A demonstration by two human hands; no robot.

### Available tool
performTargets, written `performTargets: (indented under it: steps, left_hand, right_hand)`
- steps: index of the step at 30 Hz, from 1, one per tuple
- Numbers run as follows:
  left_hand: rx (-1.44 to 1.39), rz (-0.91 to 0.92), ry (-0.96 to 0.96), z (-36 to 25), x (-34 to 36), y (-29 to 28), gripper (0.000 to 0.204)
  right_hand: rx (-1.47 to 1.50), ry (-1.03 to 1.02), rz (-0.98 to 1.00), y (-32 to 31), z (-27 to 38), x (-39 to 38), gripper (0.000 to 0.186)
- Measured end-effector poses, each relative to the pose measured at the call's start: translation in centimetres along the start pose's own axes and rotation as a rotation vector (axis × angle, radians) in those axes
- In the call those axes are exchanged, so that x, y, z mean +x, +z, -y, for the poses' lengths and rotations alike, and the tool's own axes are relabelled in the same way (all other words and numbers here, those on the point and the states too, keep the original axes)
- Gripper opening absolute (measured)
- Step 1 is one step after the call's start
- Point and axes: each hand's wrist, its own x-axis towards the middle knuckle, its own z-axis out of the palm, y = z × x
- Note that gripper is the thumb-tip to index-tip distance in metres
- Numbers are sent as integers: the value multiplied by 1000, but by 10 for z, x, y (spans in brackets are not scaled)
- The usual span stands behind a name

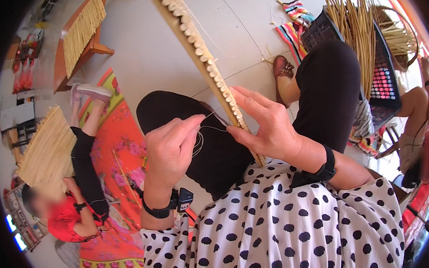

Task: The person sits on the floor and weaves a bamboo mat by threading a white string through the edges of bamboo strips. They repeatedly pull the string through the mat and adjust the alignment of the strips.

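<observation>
Brightly lit, washed out near three o'clock. Bent toward the black rim. Blurred over a person's head (pixel 38 202) at eight o'clock.

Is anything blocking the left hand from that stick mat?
Nothing solid is visible between the left hand and the mat beyond the needle it pinches; thin thread crosses the gap. Lower down, the right hand covers part of the mat.
</observation>
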Motion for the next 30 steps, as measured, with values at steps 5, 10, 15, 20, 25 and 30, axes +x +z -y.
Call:
performTargets:
  steps: [5,10,15,20,25,30]
  left_hand:
    - [101,42,-109,-7,-15,-13,24]
    - [124,53,-173,-6,-23,-18,24]
    - [200,78,-211,-14,-25,-22,24]
    - [247,93,-222,-25,-22,-20,21]
    - [285,108,-196,-29,-15,-13,21]
    - [227,110,-206,-33,2,-6,24]
  right_hand:
    - [73,-67,-47,14,-6,-2,66]
    - [164,-100,15,15,-14,-1,69]
    - [266,-88,56,12,-17,1,67]
    - [298,-83,53,6,-19,1,66]
    - [303,-43,55,2,-20,0,71]
    - [260,-18,35,-8,-21,4,73]
